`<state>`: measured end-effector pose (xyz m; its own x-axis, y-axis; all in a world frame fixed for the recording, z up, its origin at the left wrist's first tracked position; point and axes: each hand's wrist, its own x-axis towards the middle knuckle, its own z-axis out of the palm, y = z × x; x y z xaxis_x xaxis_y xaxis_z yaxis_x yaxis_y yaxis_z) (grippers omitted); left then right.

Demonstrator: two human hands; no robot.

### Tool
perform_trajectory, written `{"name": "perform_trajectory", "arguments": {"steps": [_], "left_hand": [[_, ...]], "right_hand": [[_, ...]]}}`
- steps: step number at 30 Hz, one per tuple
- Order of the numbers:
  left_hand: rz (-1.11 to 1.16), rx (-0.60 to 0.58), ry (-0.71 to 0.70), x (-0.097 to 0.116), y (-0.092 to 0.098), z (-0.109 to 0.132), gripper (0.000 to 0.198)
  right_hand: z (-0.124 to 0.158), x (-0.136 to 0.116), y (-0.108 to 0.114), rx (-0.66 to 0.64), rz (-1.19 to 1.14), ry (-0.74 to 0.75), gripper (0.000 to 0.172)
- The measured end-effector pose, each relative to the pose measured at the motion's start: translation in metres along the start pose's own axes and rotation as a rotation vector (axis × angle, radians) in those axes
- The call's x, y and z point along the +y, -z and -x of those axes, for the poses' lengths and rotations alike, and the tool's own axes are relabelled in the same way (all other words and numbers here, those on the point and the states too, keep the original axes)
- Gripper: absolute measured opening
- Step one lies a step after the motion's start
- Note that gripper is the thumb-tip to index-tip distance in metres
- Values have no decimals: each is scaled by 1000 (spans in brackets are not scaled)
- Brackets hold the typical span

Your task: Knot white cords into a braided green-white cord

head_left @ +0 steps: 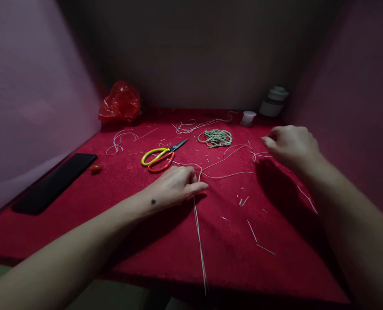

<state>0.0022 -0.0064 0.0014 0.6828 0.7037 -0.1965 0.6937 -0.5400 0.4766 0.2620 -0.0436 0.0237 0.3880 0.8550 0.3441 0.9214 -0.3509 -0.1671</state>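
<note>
My left hand [183, 185] rests at the middle of the red cloth, thumb and forefinger pinched on a bundle of thin pale cords [198, 228]. The cord ends trail down past the table's front edge, while other strands fan out beyond the fingers to the left and right. My right hand [290, 144] is raised at the right with its fingers curled closed. A loose loop of pale cord runs toward it, but its fingertips hide whatever they may hold. Just beyond my left hand lie scissors [174, 148] with one yellow and one red handle, blades slightly apart or closed, I cannot tell.
A braided green-and-white cord [217, 137] lies heaped behind the hands. Further back are a white spool [248, 118], a whitish container [273, 101] and a red plastic bag [122, 102]. A black phone-like slab [56, 183] and a small orange-red object [96, 168] lie left. Cord scraps are scattered about.
</note>
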Motion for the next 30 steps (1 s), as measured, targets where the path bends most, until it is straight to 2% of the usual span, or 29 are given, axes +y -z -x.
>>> {"name": "perform_trajectory", "arguments": {"steps": [2, 5, 8, 11, 13, 16, 18, 22, 30], "left_hand": [[-80, 124, -4, -1, -5, -3, 33], [-199, 232, 18, -1, -13, -8, 23], [-239, 256, 20, -2, -16, -10, 20], [-232, 251, 13, -2, -16, -10, 21], [-233, 257, 15, -2, -15, -9, 21], [-236, 256, 20, -3, -16, -9, 20], [-232, 254, 22, -4, -17, -10, 19], [-212, 257, 15, -6, -18, -12, 18], [-159, 247, -40, -4, -15, -12, 20]], "right_hand": [[15, -27, -9, 31, -40, 103, 23], [40, -64, -20, -178, -265, 381, 19], [59, -85, -32, -317, -307, 469, 17], [64, -88, -41, -316, -346, 449, 15], [63, -86, -44, -323, -457, 415, 12], [59, -83, -44, -387, -625, 370, 9], [58, -83, -42, -433, -648, 383, 10], [61, -87, -41, -423, -518, 428, 15], [51, -89, -40, -393, -300, 314, 19]]}}
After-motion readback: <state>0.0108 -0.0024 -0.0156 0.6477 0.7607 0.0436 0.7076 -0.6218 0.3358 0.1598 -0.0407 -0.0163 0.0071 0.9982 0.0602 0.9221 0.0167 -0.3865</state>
